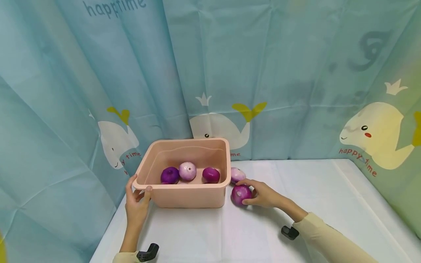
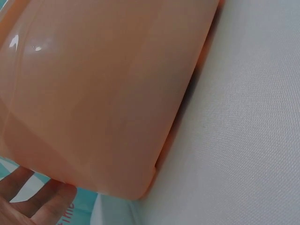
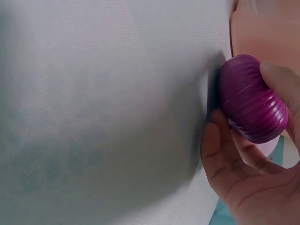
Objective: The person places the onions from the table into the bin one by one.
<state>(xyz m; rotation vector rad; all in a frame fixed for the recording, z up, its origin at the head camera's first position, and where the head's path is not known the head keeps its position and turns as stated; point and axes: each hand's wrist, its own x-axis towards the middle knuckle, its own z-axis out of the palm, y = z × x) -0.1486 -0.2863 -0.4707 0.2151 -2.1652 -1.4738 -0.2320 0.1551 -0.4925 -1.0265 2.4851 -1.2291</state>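
Observation:
A pink plastic bin [image 1: 187, 196] stands on the white table, and my left hand [image 1: 136, 206] holds its front left corner, thumb on the front rim and fingers on the side. In the left wrist view the bin's outer wall [image 2: 103, 93] fills most of the picture above the fingertips [image 2: 58, 201]. My right hand [image 1: 264, 194] grips a purple onion [image 1: 241, 195] just right of the bin, at table height. The right wrist view shows this onion [image 3: 251, 101] between thumb and fingers. Behind it a paler onion [image 1: 237, 175] sits against the bin's right side.
Inside the bin lie a dark purple onion [image 1: 170, 175], a pale onion [image 1: 188, 171] and a reddish-purple onion [image 1: 211, 175]; the front wall hides their lower parts. A blue-green curtain [image 1: 286, 73] printed with whales hangs behind and beside the white tabletop [image 1: 315, 193].

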